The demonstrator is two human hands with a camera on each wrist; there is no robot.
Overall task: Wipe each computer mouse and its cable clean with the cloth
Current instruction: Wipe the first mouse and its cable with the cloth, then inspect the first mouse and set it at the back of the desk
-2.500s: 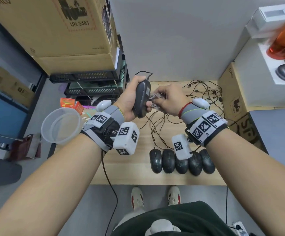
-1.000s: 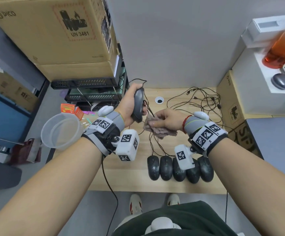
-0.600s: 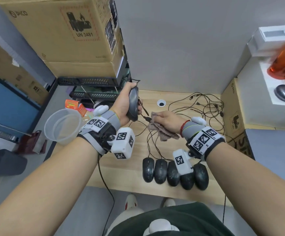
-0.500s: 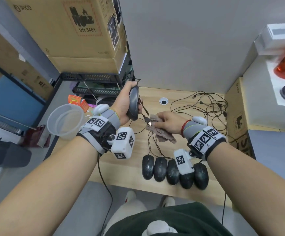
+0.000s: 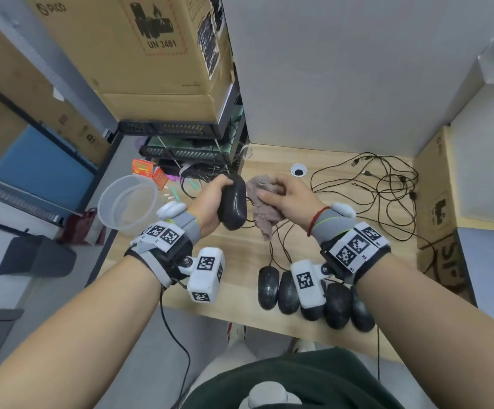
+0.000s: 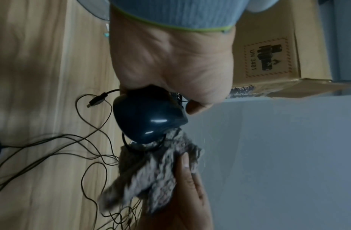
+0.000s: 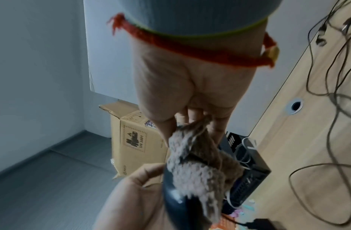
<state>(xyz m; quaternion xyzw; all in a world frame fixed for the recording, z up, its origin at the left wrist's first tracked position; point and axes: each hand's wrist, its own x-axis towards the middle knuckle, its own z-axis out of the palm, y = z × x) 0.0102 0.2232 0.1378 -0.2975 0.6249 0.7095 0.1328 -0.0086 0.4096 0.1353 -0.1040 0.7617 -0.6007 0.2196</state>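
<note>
My left hand (image 5: 210, 202) grips a black computer mouse (image 5: 233, 202) upright above the wooden desk (image 5: 234, 255). In the left wrist view the same mouse (image 6: 149, 118) shows its glossy back, with its cable (image 6: 92, 118) hanging below it. My right hand (image 5: 287, 196) holds a brown-grey cloth (image 5: 262, 202) and presses it against the mouse's right side. The right wrist view shows the cloth (image 7: 198, 169) bunched over the mouse (image 7: 182, 207). Several more black mice (image 5: 313, 296) lie in a row near the desk's front edge, partly hidden by my right wrist.
A tangle of black cables (image 5: 381, 190) covers the desk's back right, beside a cable hole (image 5: 298, 170). A clear plastic tub (image 5: 127, 202) sits off the desk's left edge. Stacked cardboard boxes (image 5: 157, 48) and black equipment stand at back left; another box (image 5: 437, 196) is at right.
My right hand has brought the cloth up from the cable onto the side of the mouse. My left hand has turned the mouse so more of its back shows.
</note>
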